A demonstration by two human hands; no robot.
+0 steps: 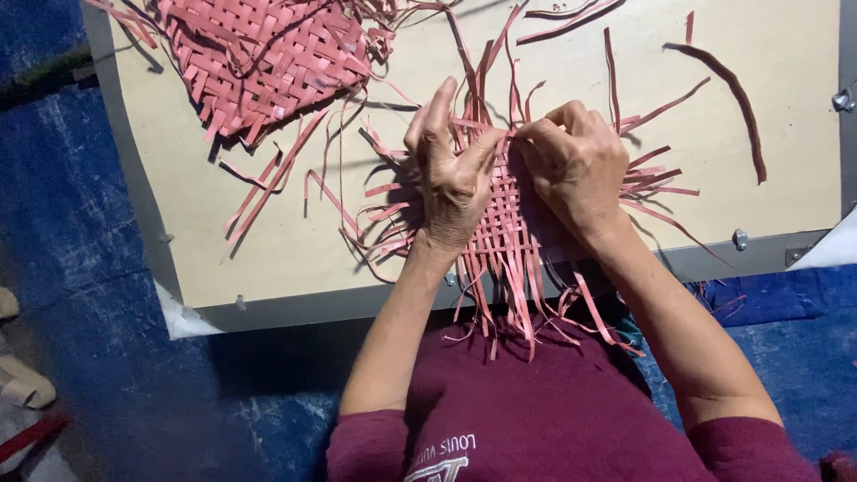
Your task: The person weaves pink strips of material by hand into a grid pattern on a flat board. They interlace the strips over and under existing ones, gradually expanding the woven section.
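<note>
Pressing down on a half-woven mat of pink strips [500, 223], the left hand [451, 174] lay flat on the weave with its fingers spread wide, the forefinger lifted and pointing toward the board's far edge, and nothing clasped inside it. The right hand [576, 161] was curled narrow, its fingers bent and its fingertips [527, 134] pinching a strip at the upper edge of the weave, just beside the left hand's thumb; how many strips it gripped could not be told. The mat sat near the middle of the board's near edge, its loose ends fanning over that edge onto the person's maroon shirt [536, 411] and outward to both sides. The board [268, 232] was pale tan with a grey rim and rested on a blue sheet [80, 241]. A second, fuller woven piece [259, 58] of the same pink strips lay at the far left corner of the board, well apart from the hands, with frayed ends trailing toward the centre. Single loose strips were scattered along the far edge, and one darker curved strip [736, 98] lay near the right edge, apart from the rest. A small metal screw [739, 238] stood in the grey rim near the right corner.
</note>
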